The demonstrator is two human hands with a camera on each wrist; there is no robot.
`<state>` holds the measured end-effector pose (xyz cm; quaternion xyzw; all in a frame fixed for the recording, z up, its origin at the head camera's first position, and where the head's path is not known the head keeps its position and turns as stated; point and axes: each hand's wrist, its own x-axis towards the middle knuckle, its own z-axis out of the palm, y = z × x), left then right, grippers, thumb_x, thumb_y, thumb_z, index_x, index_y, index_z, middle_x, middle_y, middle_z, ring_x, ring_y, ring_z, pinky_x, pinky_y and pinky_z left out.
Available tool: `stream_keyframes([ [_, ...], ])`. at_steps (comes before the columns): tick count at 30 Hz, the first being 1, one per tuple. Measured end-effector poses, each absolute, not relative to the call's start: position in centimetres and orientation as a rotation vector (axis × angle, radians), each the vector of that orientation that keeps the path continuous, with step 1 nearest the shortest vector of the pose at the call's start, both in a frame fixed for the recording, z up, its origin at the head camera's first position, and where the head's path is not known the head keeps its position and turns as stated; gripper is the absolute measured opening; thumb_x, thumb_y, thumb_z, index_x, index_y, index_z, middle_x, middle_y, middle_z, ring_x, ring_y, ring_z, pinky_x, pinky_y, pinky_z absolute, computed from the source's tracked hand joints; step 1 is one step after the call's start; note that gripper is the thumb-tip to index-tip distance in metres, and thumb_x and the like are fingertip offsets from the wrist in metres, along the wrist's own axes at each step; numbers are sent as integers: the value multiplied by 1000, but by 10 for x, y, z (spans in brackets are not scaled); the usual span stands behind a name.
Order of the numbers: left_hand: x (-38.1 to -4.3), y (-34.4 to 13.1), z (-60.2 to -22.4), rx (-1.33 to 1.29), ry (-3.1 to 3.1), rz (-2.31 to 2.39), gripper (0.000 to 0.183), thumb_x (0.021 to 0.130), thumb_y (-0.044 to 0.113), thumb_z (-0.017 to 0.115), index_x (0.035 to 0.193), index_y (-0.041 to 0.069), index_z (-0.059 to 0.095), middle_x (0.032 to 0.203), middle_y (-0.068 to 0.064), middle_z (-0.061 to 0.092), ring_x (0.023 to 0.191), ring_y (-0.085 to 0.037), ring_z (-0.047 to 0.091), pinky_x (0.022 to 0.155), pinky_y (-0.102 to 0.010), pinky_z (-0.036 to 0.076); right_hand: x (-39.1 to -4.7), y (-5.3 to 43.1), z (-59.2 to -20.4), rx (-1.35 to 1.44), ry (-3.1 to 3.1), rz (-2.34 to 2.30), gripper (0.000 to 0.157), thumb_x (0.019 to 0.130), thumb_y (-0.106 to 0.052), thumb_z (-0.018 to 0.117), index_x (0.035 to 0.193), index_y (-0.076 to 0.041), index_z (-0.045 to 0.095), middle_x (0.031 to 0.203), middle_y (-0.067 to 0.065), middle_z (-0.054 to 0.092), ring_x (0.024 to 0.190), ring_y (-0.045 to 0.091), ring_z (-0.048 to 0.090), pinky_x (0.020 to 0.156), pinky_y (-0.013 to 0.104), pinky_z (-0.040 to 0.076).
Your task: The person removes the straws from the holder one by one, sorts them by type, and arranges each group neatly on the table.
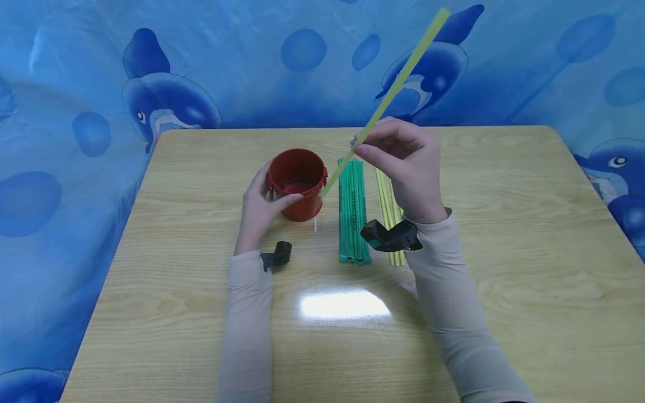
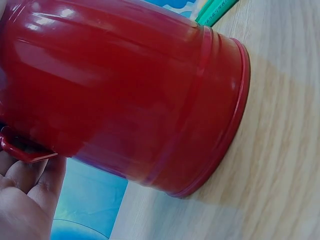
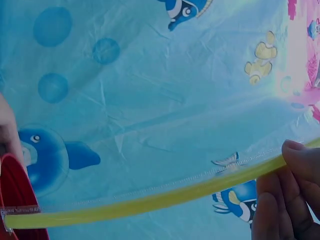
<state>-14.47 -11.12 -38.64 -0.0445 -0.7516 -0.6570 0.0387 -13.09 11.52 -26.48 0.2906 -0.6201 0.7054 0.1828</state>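
Observation:
My left hand (image 1: 259, 210) holds a small red bucket (image 1: 305, 210) round its left side, thumb across the near rim. The bucket stands on the table, mouth up, and its inside shows bare red walls. In the left wrist view the fingers (image 2: 47, 182) lie beside a side lug. My right hand (image 1: 410, 165) pinches a long yellow straw (image 3: 150, 206) in a clear wrapper between thumb and fingertips. The straw slants, upper end high to the right, lower end overlapping the bucket's right side in the head view.
Right of the bucket, several green wrapped straws (image 1: 353, 218) lie side by side. Several yellow straws (image 1: 385, 204) lie beyond them, partly hidden by the right hand and wrist camera (image 1: 390, 236). The wooden table (image 1: 176, 313) meets a blue dolphin-print sheet (image 1: 242, 67) behind.

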Motion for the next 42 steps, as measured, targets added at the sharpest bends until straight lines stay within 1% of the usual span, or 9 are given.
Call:
stream_keyframes([
  [7, -146, -112, -387, -149, -2299, -2026, 75, 78, 13, 78, 142, 19, 42, 139, 2, 48, 129, -11, 40, 106, -36, 36, -130, 135, -272, 746, -1777, 1952, 18, 77, 14, 65, 84, -1, 72, 80, 7, 68, 70, 18, 65, 68, 28, 54],
  [11, -147, -113, -386, -145, -2291, -2033, 75, 77, 12, 79, 142, 19, 42, 139, 2, 48, 129, -11, 40, 106, -35, 37, -128, 149, -277, 679, -1786, 1974, 11, 78, 11, 67, 85, 4, 71, 80, 9, 69, 71, 17, 66, 70, 28, 55],
  [14, -147, -113, -385, -160, -2279, -2031, 75, 77, 9, 78, 142, 17, 42, 139, 1, 48, 129, -11, 40, 106, -34, 36, -126, 159, -278, 637, -1822, 1966, 7, 79, 11, 67, 86, 11, 69, 80, 9, 70, 70, 17, 66, 71, 28, 56],
  [18, -148, -113, -385, -179, -2257, -2040, 74, 78, 5, 77, 142, 15, 41, 139, 0, 48, 129, -11, 40, 107, -32, 35, -122, 172, -280, 570, -1845, 2014, 10, 79, 13, 66, 87, 18, 65, 80, 11, 69, 68, 19, 64, 70, 28, 56],
  [20, -148, -114, -385, -179, -2255, -2044, 74, 78, 7, 77, 142, 15, 41, 139, 0, 48, 129, -11, 40, 107, -32, 35, -120, 178, -282, 540, -1853, 2031, 11, 79, 13, 66, 87, 19, 64, 80, 11, 69, 67, 21, 63, 69, 28, 55],
  [25, -148, -113, -386, -179, -2267, -2049, 74, 79, 13, 77, 143, 15, 41, 139, -1, 47, 129, -13, 39, 105, -33, 37, -117, 197, -290, 470, -1890, 2063, 10, 79, 14, 66, 87, 18, 64, 79, 11, 69, 66, 23, 62, 67, 28, 54],
  [27, -147, -112, -384, -179, -2269, -2058, 74, 79, 12, 77, 143, 14, 40, 140, -2, 47, 130, -14, 39, 105, -33, 38, -115, 204, -293, 433, -1915, 2076, 9, 78, 14, 66, 87, 17, 65, 79, 10, 68, 66, 23, 61, 67, 27, 53],
  [33, -136, -107, -362, -162, -2303, -2052, 72, 81, 6, 74, 143, 4, 38, 141, -10, 45, 131, -20, 38, 106, -33, 36, -112, 221, -301, 331, -2011, 2111, 6, 80, 13, 65, 86, 14, 66, 79, 9, 68, 67, 22, 62, 65, 25, 54],
  [42, -131, -107, -358, -151, -2304, -2053, 72, 81, 5, 73, 143, 4, 37, 142, -11, 44, 131, -19, 38, 106, -33, 36, -108, 237, -311, 243, -2170, 2083, 8, 83, 5, 67, 88, 11, 67, 80, 6, 69, 70, 16, 64, 64, 22, 54],
])
